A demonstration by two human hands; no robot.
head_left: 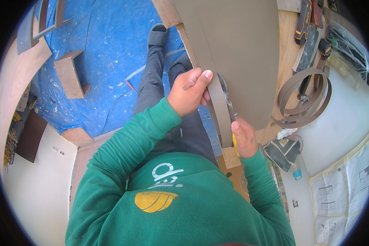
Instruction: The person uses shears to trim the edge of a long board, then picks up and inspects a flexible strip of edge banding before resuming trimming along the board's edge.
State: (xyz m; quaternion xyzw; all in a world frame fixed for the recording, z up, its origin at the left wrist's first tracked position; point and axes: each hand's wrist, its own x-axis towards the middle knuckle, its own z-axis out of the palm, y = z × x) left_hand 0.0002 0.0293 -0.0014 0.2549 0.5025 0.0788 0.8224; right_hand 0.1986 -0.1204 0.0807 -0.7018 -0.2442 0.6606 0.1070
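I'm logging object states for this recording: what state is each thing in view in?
Left hand: closed, pinching the narrow brown strip
Narrow brown strip: slightly curved
Right hand: closed on the yellow-handled tool
Yellow-handled tool: held
Large grey-brown board: lying flat
Loose brown strip: coiled in loops
Blue floor sheet: spread out, wrinkled, white-flecked
Drawing sheets: opened out, creased

Worn on head, left of side-by-side pair; facing steeply down over green sweatshirt point(172, 223), near left hand point(188, 92) and right hand point(246, 138); wide fisheye, upright, reaching out to blue floor sheet point(110, 33).
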